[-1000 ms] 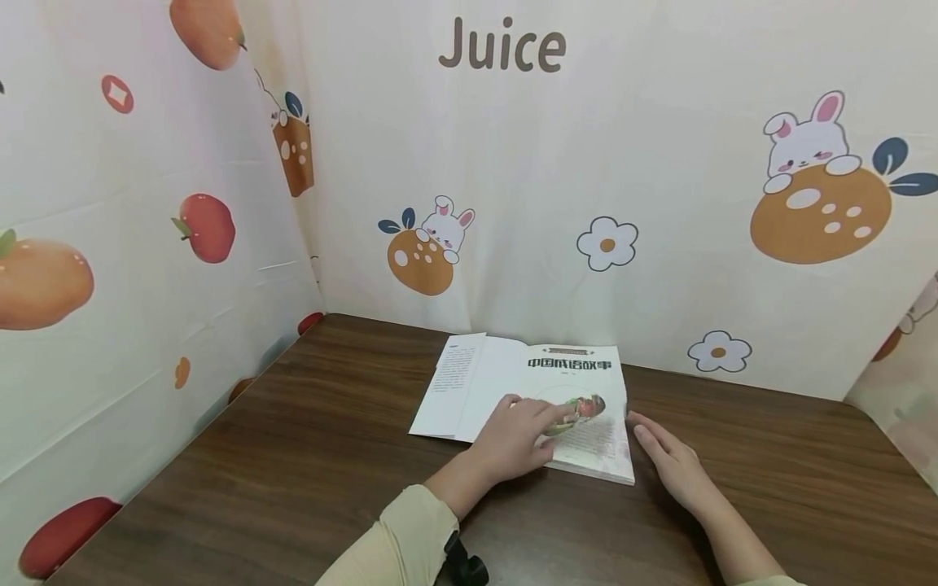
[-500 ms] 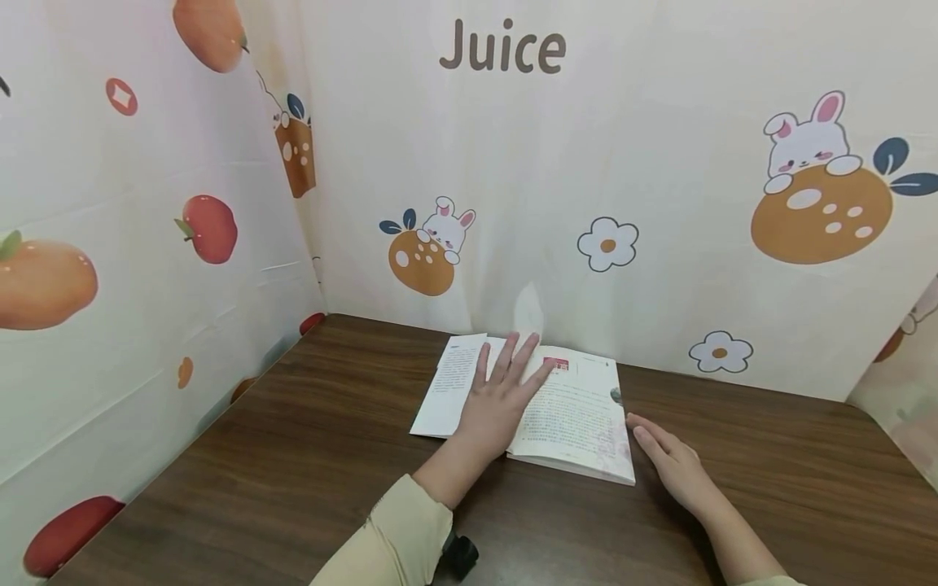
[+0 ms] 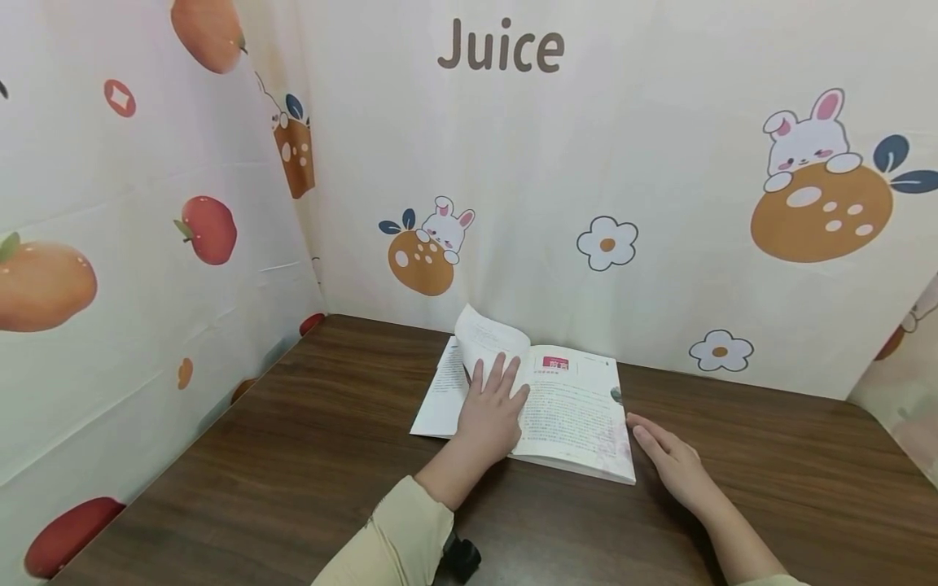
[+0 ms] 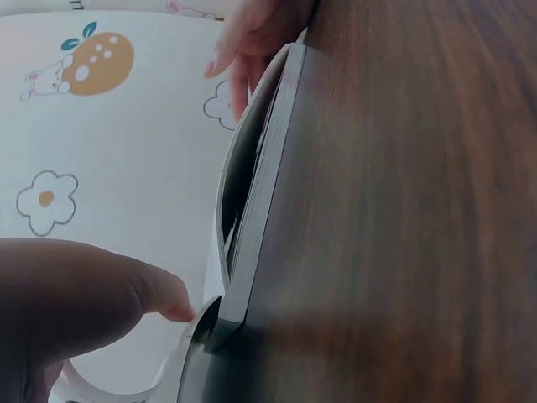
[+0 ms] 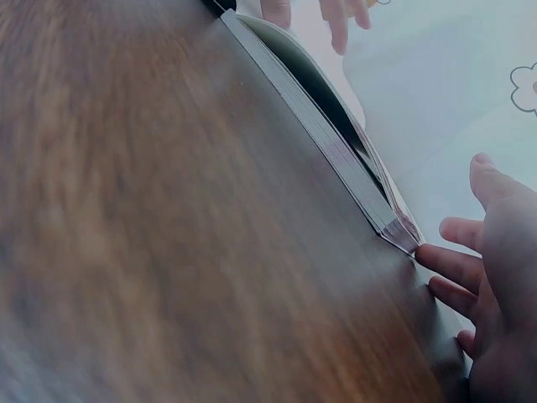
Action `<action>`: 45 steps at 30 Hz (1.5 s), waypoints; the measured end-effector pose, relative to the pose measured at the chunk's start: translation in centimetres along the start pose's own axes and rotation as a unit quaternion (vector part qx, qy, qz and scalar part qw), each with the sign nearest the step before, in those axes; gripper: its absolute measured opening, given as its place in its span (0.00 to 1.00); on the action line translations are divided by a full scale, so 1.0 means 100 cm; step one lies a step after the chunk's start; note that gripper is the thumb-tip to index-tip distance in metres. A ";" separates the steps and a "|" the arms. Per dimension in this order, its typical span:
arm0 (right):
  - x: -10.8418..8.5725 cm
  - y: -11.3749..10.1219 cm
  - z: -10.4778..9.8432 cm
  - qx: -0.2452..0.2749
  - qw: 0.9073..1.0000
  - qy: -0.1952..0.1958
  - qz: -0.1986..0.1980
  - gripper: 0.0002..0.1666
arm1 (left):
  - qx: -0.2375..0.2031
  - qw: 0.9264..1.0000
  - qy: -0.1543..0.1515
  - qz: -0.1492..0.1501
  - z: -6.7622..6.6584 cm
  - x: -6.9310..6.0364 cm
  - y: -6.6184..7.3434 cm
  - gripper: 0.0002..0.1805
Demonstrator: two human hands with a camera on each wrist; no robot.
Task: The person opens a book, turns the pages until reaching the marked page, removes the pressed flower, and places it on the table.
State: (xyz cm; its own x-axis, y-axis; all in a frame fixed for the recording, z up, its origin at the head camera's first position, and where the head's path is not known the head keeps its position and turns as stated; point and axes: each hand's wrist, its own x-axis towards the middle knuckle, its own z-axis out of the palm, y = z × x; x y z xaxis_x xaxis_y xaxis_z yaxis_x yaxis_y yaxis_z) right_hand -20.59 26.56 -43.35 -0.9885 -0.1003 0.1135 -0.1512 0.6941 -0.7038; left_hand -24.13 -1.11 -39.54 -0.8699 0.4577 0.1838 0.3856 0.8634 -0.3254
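Note:
An open paperback book point(image 3: 575, 419) lies on the table, its right page printed with Chinese text under a red heading block. My left hand point(image 3: 489, 419) rests over the left side near the fold, fingers spread and pointing away from me. A loose page point(image 3: 489, 332) curls up beyond those fingertips. In the left wrist view the thumb of my left hand point(image 4: 92, 302) is close to the book's lower edge point(image 4: 267, 180). Beside the right edge is my right hand point(image 3: 677, 468), its fingers extended; in the right wrist view, a fingertip of that right hand point(image 5: 495, 277) meets the book's corner point(image 5: 403, 233).
The dark wooden table point(image 3: 315, 423) extends to both sides of the book. Behind it hangs a pale curtain point(image 3: 528, 179) with fruit, flower and rabbit prints. A black strapped device point(image 3: 462, 557) sits at the left wrist.
The left hand has moved left from the right page, turning the title page over. That page now curls toward the left, and a text page shows on the right. The right hand has stayed put.

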 end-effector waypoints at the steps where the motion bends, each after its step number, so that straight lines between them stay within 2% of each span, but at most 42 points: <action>1: 0.000 0.000 0.000 0.000 1.000 0.000 0.001 0.34 | -0.002 1.000 -0.004 -0.001 0.001 0.000 0.000 0.26; 9: -0.001 0.001 0.000 -0.002 1.000 0.002 0.000 0.33 | 0.000 0.999 -0.046 -0.009 0.008 0.000 0.000 0.27; 15: -0.001 0.000 0.000 0.007 1.000 -0.001 0.001 0.34 | -0.026 0.997 -0.073 -0.019 0.008 -0.002 -0.001 0.26; 20: -0.001 0.000 -0.001 0.006 1.000 -0.003 0.003 0.33 | -0.040 0.995 -0.083 -0.024 0.010 -0.003 -0.002 0.26; 30: -0.001 0.000 0.000 0.005 1.000 -0.007 0.005 0.33 | -0.028 0.994 -0.100 -0.033 0.012 -0.002 0.000 0.27; 36: 0.000 0.000 0.000 0.005 1.000 -0.006 0.003 0.32 | -0.028 0.995 -0.097 -0.017 0.013 -0.001 0.002 0.28; 40: 0.000 0.000 -0.001 0.000 1.000 -0.003 -0.002 0.32 | -0.049 0.993 -0.103 -0.008 0.014 0.000 0.003 0.28; 45: 0.000 0.000 -0.001 -0.001 1.000 -0.010 0.004 0.32 | -0.098 0.988 -0.117 -0.017 0.015 0.001 0.003 0.27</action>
State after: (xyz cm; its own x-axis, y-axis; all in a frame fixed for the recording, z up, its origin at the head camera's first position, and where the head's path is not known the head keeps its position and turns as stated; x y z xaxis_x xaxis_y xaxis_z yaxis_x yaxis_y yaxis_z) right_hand -20.57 26.63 -43.23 -0.9897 -0.1081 0.0939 -0.1428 0.6963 -0.7035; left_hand -24.52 -1.11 -41.07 -0.9216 0.3865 -0.0348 0.3876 0.9123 -0.1322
